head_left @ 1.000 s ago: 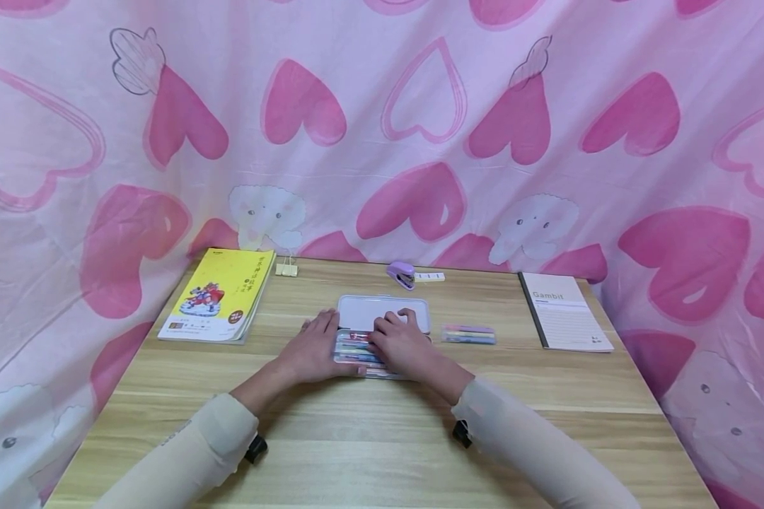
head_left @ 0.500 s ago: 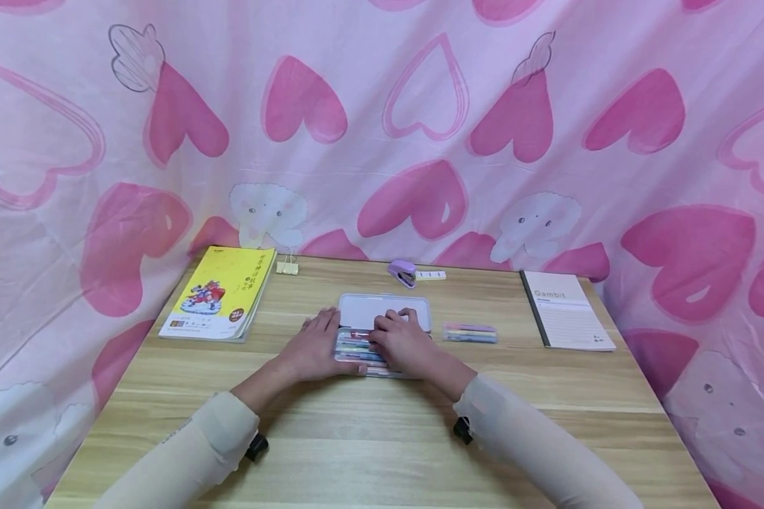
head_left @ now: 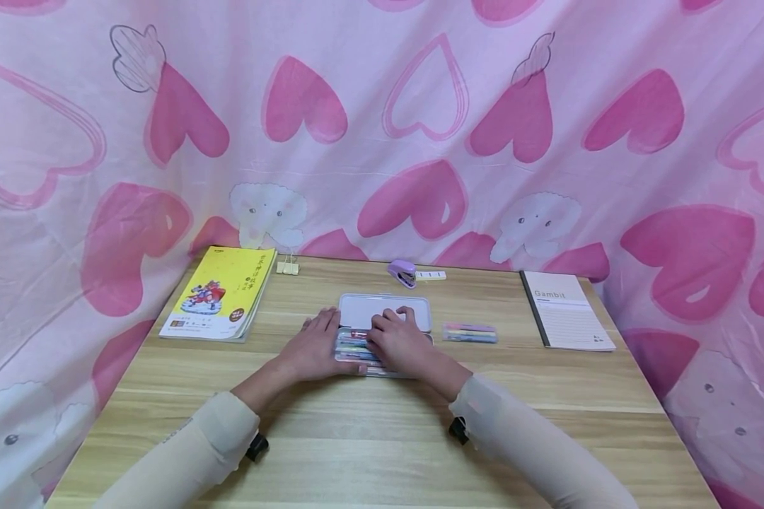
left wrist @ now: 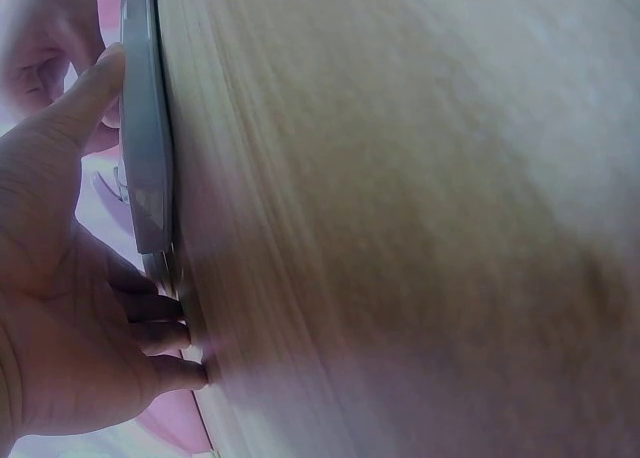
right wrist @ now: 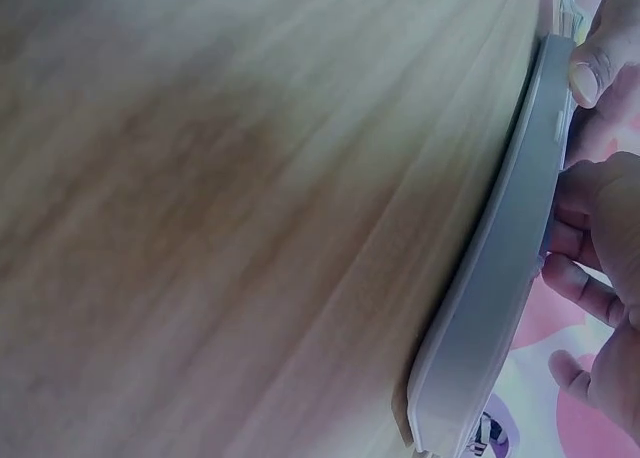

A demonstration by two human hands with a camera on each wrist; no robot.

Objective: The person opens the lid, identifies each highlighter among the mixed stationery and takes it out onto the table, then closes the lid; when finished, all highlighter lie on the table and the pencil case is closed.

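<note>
A pencil case [head_left: 383, 311] lies on the table with its white lid tipped back and several pens [head_left: 351, 348] lying in its tray. My left hand [head_left: 312, 348] grips the case's left end, the thumb along the front rim and the fingers at the side. Seen from the left wrist, that thumb lies on the grey case edge [left wrist: 148, 148]. Over the tray's right half is my right hand [head_left: 402, 345], its bent fingers reaching down among the pens. In the right wrist view its fingers [right wrist: 585, 288] dip behind the case wall; I cannot tell what they hold.
Right of the case lie several coloured pens [head_left: 470, 333] side by side. Behind it are a purple stapler [head_left: 402, 273] and a strip of staples [head_left: 431, 276]. A yellow book [head_left: 219, 293] and binder clip [head_left: 288, 267] are at left, a notebook [head_left: 566, 311] at right.
The right hand has shifted slightly left over the pens in the tray. The left hand and the case stay where they were.
</note>
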